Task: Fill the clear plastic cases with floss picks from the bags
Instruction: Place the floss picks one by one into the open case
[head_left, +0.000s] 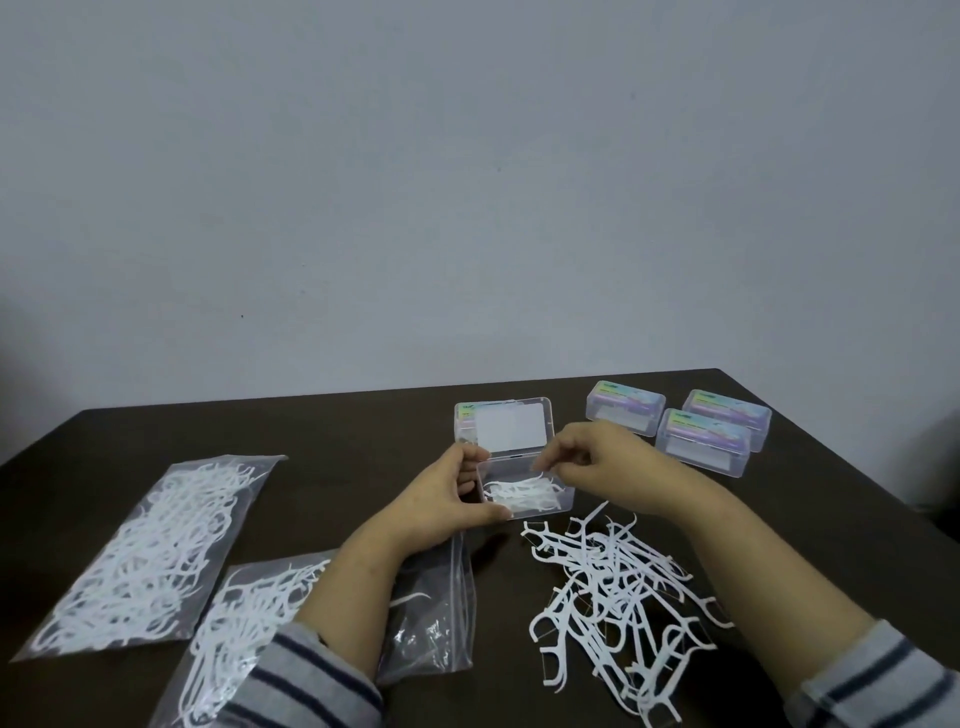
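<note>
An open clear rectangular plastic case (527, 486) sits near the middle of the dark brown table (322, 431), its hinged lid (506, 427) standing up on the far side and its tray holding a small layer of white plastic floss picks (524, 493) that lie roughly along the tray's long axis, which runs left to right; which way their heads point is too blurred to tell. The left hand (449, 501) clamps the case's left end between thumb and fingers. The right hand (592, 460) hovers over the tray's right end with its fingertips pinched together, apparently on a pick or two being lowered in, though the pick itself is hard to make out. Just in front of the case lies a loose heap of white floss picks (618, 587), pointing every way. To the case's front left, a nearly empty clear zip bag (431, 618) lies partly under the left forearm, and two full clear bags (150, 551) of picks lie further left. To the case's right rear stand three closed clear cases with colourful labels (701, 434); whether they are filled cannot be told. Judging from this, filling is at an early stage: the open case is only partly loaded, and the heap and two bags remain.
</note>
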